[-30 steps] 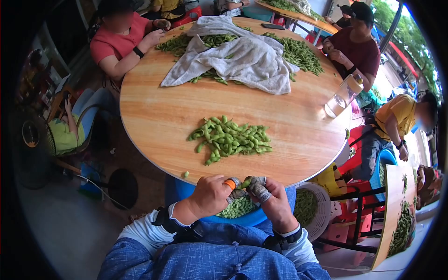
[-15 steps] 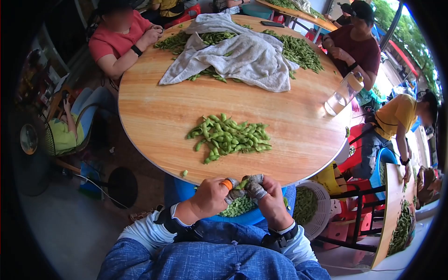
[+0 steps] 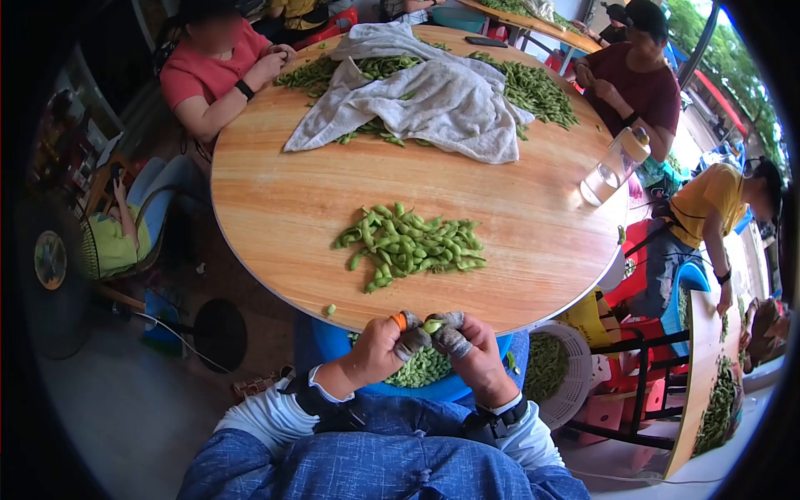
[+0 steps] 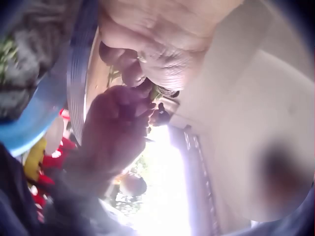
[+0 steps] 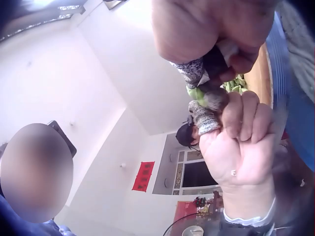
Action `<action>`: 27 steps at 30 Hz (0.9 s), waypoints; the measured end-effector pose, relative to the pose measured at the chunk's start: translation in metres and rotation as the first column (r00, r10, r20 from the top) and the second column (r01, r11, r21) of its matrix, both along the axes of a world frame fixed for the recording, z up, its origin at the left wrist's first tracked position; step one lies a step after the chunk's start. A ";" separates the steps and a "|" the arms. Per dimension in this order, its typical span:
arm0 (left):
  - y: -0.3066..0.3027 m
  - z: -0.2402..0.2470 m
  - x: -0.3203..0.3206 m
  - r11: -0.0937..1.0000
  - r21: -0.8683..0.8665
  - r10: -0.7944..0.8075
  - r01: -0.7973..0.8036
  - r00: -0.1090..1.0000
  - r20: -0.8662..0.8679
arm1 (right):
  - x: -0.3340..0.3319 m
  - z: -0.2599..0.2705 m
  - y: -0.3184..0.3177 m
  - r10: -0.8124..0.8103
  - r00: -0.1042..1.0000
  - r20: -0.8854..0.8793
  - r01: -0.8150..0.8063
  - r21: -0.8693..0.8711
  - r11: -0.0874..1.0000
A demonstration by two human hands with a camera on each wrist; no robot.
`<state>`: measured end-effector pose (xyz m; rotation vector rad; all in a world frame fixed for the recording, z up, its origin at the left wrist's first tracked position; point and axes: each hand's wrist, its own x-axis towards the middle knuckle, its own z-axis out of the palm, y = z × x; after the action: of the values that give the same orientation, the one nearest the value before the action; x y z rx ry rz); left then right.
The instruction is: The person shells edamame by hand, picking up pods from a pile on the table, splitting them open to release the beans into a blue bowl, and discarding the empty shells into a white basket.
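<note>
Over the table's near edge, both hands meet at a green soybean pod point(image 3: 432, 326). My left hand point(image 3: 372, 352) pinches one end of the pod; grey wraps cover its thumb and a fingertip, and an orange band circles a finger. From the other side my right hand point(image 3: 483, 364), also wrapped at the thumb and finger, pinches the pod. In the right wrist view the pod point(image 5: 195, 93) peeks out between the wrapped fingertips, mostly hidden. Below the hands sits a blue basin point(image 3: 454, 386) with shelled green beans point(image 3: 422, 368) in it.
A pile of pods point(image 3: 412, 246) lies on the round table point(image 3: 275, 208). Further back, a grey towel point(image 3: 433, 112) covers more pods. A water bottle point(image 3: 612, 171) stands at the right edge. A white basket point(image 3: 575, 375) is beside my right knee. Other people sit around.
The pod between my fingertips has turned and now shows shorter and paler. Both hands have shifted slightly. At right, the person in yellow has lowered an arm to the side table.
</note>
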<state>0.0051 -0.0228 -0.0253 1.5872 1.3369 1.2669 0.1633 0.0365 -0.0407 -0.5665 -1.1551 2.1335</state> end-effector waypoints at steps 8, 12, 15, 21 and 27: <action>-0.003 -0.010 -0.001 0.979 -0.189 -0.013 0.069 0.960 0.281 | -0.004 0.005 -0.004 -0.041 0.998 0.055 0.032 0.148 0.988; -0.004 -0.014 0.002 0.860 -0.436 0.186 0.267 0.631 0.753 | -0.004 0.019 0.004 -0.255 0.940 0.226 -0.030 0.801 0.598; -0.003 -0.011 -0.002 0.808 -0.502 0.244 0.308 0.600 0.762 | -0.004 0.027 0.009 -0.336 0.928 0.163 -0.086 0.969 0.230; 0.000 -0.013 -0.003 0.835 -0.427 0.034 0.347 0.742 0.669 | -0.005 0.027 0.004 -0.342 0.893 0.291 -0.088 0.861 0.501; -0.001 -0.011 -0.006 0.805 -0.479 0.021 0.349 0.790 0.612 | -0.003 0.022 0.005 -0.225 0.912 0.342 -0.080 0.688 0.721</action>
<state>-0.0012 -0.0234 -0.0363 0.7602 0.9907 0.9878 0.1608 0.0417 -0.0182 -0.6881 -1.9944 1.3572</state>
